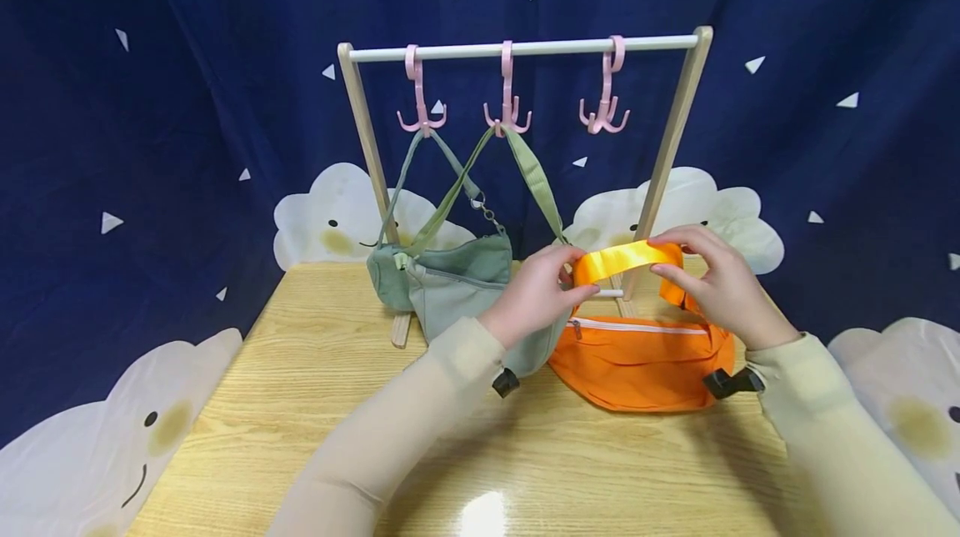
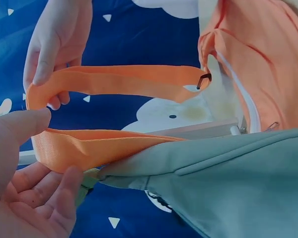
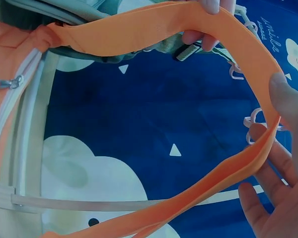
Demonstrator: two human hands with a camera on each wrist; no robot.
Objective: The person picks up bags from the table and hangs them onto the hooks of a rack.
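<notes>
Both hands hold up the strap (image 1: 628, 260) of an orange waist bag (image 1: 637, 366), which hangs below them at the right end of the rack. My left hand (image 1: 536, 291) pinches the strap's left bend between thumb and fingers. At the opposite bend, my right hand (image 1: 716, 283) pinches it the same way. In the right wrist view the strap (image 3: 134, 29) makes a wide loop between the hands. A grey-green bag (image 1: 465, 303) hangs by its strap from the middle pink hook (image 1: 507, 95), partly behind my left hand. The right pink hook (image 1: 606, 95) bears nothing.
A wooden rack (image 1: 678, 137) with a white bar (image 1: 555, 47) stands on the wooden table (image 1: 337, 404). A smaller green bag (image 1: 390, 278) hangs from the left pink hook (image 1: 422, 95). Behind is a dark blue curtain (image 1: 187, 145) with white clouds and triangles.
</notes>
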